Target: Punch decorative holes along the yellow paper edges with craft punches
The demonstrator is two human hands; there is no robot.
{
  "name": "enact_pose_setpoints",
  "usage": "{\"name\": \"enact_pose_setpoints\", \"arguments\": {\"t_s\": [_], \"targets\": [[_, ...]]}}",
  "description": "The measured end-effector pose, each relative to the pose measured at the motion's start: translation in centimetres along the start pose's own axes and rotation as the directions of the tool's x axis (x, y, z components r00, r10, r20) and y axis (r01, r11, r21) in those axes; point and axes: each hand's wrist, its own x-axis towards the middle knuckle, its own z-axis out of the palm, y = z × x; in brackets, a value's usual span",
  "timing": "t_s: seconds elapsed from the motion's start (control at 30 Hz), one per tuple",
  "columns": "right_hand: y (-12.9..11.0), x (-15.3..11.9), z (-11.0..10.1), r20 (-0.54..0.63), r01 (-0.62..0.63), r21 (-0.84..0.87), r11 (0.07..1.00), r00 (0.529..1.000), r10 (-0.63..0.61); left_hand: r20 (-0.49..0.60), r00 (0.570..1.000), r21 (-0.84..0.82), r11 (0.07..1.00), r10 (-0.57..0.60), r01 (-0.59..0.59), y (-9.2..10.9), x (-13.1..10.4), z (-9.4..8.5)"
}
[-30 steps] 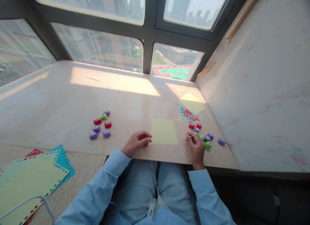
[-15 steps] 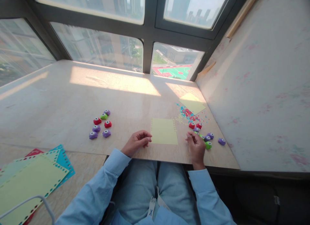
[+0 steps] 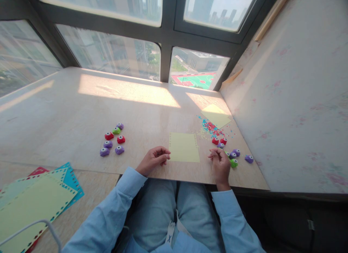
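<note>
A sheet of pale yellow paper [image 3: 185,147] lies on the table between my hands, small holes punched along its left and right edges. My left hand [image 3: 154,160] rests at its left edge, fingers loosely curled and closed, nothing visible in them. To the right of the sheet, my right hand [image 3: 219,166] is closed the same way and appears to hold nothing. Beside and partly behind that hand sit several small craft punches, among them a green punch [image 3: 233,163], a red punch [image 3: 215,141] and a purple punch [image 3: 249,159].
At left stands another group of punches, including a purple punch [image 3: 104,151]. Coloured paper bits [image 3: 211,128] are scattered near a second yellow sheet [image 3: 216,115]. Punched coloured sheets [image 3: 35,205] overlap at lower left, with a white cable [image 3: 53,229] over them. A wall [image 3: 293,118] bounds the right side.
</note>
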Motion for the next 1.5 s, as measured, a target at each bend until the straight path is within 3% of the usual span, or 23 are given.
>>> {"name": "enact_pose_setpoints", "arguments": {"t_s": [0.27, 0.93, 1.5], "targets": [[0.05, -0.13, 0.23, -0.033, -0.030, 0.146, 0.989, 0.999, 0.035, 0.000, 1.000, 0.004, 1.000, 0.000, 0.000, 0.05, -0.10, 0.00], [-0.58, -0.12, -0.01, 0.040, 0.010, 0.000, 1.000, 0.999, -0.010, 0.004, 1.000, 0.012, 1.000, 0.009, -0.009, 0.13, -0.06, 0.01], [-0.41, -0.15, 0.21, -0.004, -0.002, 0.074, 0.997, 1.000, 0.002, 0.000, 1.000, 0.012, 1.000, 0.004, -0.004, 0.12, -0.13, 0.01]]}}
